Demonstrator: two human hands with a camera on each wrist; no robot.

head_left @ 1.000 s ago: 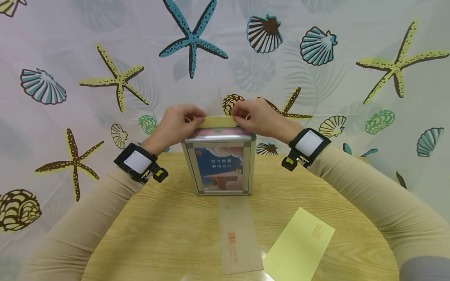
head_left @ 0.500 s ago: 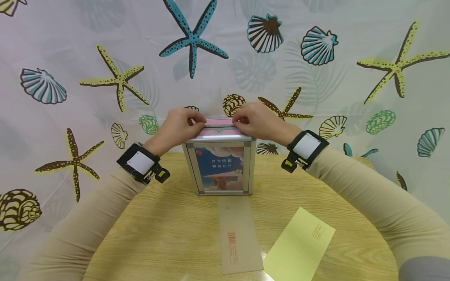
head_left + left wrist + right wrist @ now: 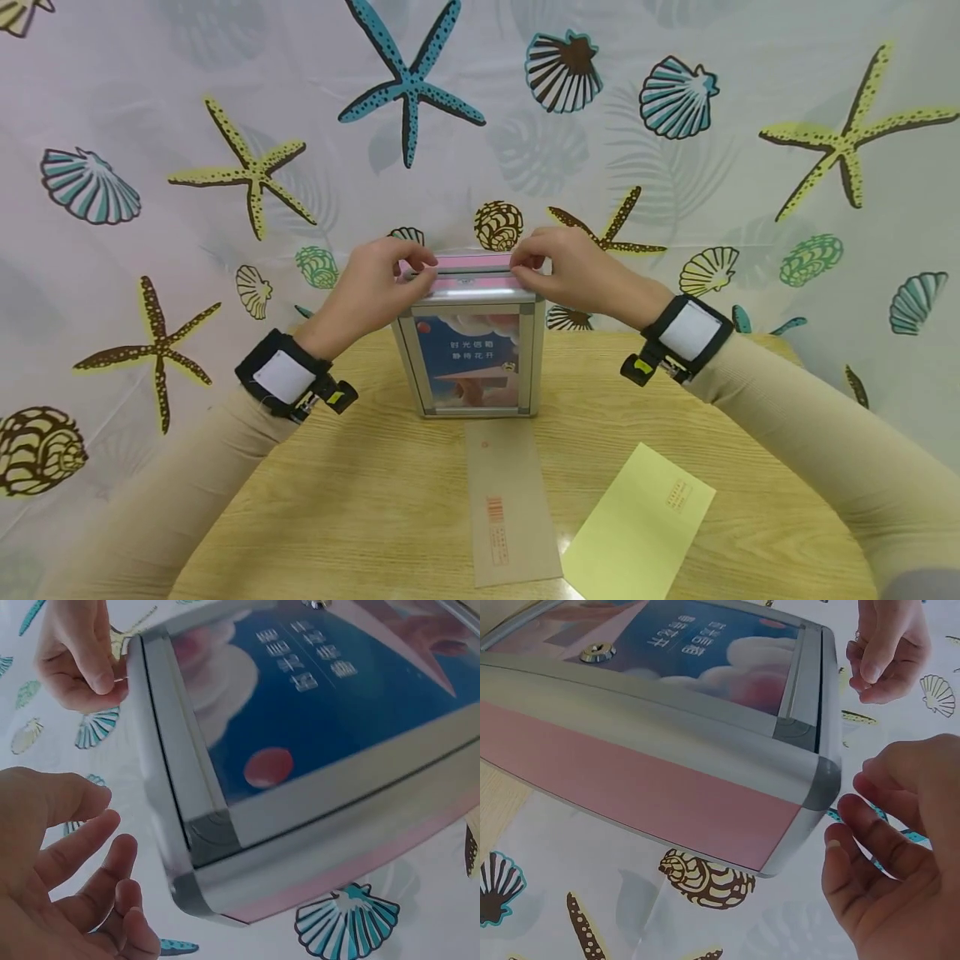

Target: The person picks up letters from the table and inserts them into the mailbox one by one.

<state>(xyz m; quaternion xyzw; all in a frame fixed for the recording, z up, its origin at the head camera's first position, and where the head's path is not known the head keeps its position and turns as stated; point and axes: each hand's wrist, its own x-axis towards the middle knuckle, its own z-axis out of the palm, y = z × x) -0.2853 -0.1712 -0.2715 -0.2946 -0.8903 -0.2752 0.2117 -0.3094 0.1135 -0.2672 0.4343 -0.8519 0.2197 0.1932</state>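
Observation:
A silver-framed letter box (image 3: 531, 358) with a blue picture front and white characters stands upright on the table. Its pink top has a dark narrow slot (image 3: 474, 271), with no paper showing above it. My left hand (image 3: 375, 283) is at the left end of the top, thumb and index finger parted, holding nothing. At the right end is my right hand (image 3: 573, 271), also with parted, loosely bent fingers and nothing between them. In the right wrist view a small metal lock (image 3: 598, 652) shows on the box front.
A brown envelope (image 3: 510, 492) with red print lies on the wooden table (image 3: 360, 517) in front of the box. To its right lies a yellow envelope (image 3: 637, 533), set at an angle. Behind the box hangs a white curtain (image 3: 480, 179) printed with starfish and shells.
The yellow paper pinched between both hands has gone down into the slot, out of sight. Both hands have since let go, and the right has drawn a little to the right.

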